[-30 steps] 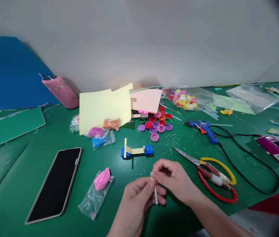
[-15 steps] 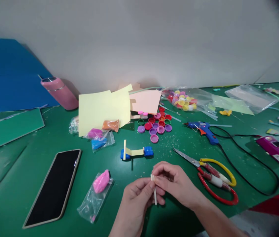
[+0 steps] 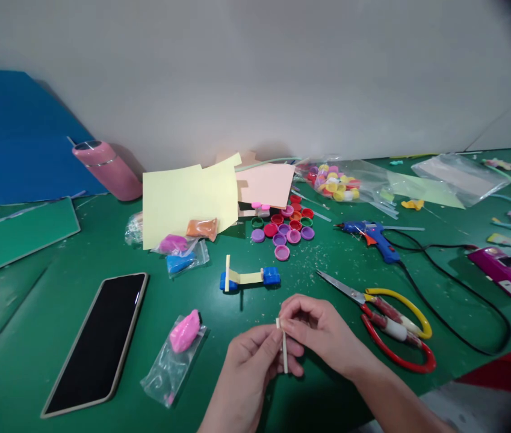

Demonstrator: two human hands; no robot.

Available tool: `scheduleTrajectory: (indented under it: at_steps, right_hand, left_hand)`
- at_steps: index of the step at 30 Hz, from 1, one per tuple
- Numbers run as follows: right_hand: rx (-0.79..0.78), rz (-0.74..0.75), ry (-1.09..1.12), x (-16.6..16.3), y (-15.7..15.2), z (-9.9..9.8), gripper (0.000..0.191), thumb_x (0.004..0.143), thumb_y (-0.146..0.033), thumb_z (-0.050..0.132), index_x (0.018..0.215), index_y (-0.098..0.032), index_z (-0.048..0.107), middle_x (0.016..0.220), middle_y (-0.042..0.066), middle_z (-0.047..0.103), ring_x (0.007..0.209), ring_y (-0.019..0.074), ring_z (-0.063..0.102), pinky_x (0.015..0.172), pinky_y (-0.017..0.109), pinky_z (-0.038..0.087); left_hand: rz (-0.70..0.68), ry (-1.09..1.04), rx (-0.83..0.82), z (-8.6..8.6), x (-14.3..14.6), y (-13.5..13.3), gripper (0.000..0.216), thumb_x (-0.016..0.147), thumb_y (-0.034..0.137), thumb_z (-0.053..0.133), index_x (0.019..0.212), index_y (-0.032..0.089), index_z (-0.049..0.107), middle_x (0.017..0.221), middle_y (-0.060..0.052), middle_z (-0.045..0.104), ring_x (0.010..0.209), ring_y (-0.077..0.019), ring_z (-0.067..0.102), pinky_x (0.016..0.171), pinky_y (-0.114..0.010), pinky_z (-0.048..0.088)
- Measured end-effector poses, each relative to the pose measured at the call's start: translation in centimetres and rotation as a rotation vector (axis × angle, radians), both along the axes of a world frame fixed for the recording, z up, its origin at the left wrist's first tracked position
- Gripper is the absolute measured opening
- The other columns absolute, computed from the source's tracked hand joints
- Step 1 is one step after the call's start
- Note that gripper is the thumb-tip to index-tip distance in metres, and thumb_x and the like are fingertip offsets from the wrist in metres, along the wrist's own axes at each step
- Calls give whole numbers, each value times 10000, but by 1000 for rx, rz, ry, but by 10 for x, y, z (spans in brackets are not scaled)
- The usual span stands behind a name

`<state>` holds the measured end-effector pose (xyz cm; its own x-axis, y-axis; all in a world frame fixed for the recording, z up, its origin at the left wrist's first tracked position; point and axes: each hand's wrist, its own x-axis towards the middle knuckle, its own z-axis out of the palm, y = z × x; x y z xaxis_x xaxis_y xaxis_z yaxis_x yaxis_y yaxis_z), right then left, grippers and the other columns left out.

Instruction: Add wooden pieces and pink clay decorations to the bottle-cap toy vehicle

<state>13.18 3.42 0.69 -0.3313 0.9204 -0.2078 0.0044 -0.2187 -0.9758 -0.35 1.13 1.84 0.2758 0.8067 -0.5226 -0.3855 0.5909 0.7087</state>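
My left hand (image 3: 255, 358) and my right hand (image 3: 318, 331) meet near the table's front, both pinching a thin cream-coloured strip (image 3: 284, 355). The strip points down toward me, its upper end between the thumbs; its material is hard to tell. Just beyond my hands stands a small model (image 3: 250, 278) made of pale yellow strips with a blue block at each end. To the left lies a lump of pink clay (image 3: 185, 332) on a clear plastic bag (image 3: 167, 367). Right of my hands are scissors (image 3: 355, 293) with yellow and red handles, blades apart.
A phone (image 3: 97, 343) lies at left. Behind are yellow paper (image 3: 187, 192), coloured bottle caps (image 3: 282, 252), a bag of caps (image 3: 336, 183) and a pink bottle (image 3: 111, 171). At right, a blue glue gun (image 3: 372, 234) trails its cord toward a purple power strip (image 3: 503, 270).
Almost nothing differs. My fingers have shifted very slightly on the strip, and the whole view has moved a touch.
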Motion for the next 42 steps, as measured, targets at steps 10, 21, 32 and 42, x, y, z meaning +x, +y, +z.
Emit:
scheduleTrajectory:
  at_steps: [10, 21, 32, 42]
  right_hand:
    - [-11, 27, -19, 2, 2, 0, 159, 765, -301, 578, 745, -145, 558, 622, -14, 511, 574, 106, 478, 568, 239, 386]
    - [69, -117, -21, -6, -3, -2, 137, 763, -273, 574, 683, -166, 543, 699, 0, 520, 640, 116, 474, 589, 229, 391]
    - [12, -208, 15, -11, -3, 1, 194, 739, -351, 591, 663, -179, 546, 658, -12, 537, 637, 124, 492, 584, 225, 398]
    - [-42, -249, 52, -13, -5, -6, 262, 729, -409, 608, 852, -183, 558, 710, -4, 549, 641, 122, 501, 585, 228, 400]
  left_hand:
    - [-66, 140, 60, -2, -2, 1, 265, 787, 281, 539, 573, 131, 582, 517, 8, 533, 456, -83, 408, 491, -224, 297]
    - [11, 15, -17, -3, 2, 1, 160, 717, 273, 636, 664, 134, 578, 507, 63, 402, 449, -55, 272, 449, -224, 192]
    - [24, 2, -22, -4, 0, 1, 155, 719, 288, 633, 731, 135, 615, 500, 78, 335, 464, -59, 246, 459, -225, 188]
    - [159, -33, 2, -1, 6, 4, 206, 796, 268, 530, 630, 147, 532, 505, 63, 368, 468, -67, 234, 451, -204, 214]
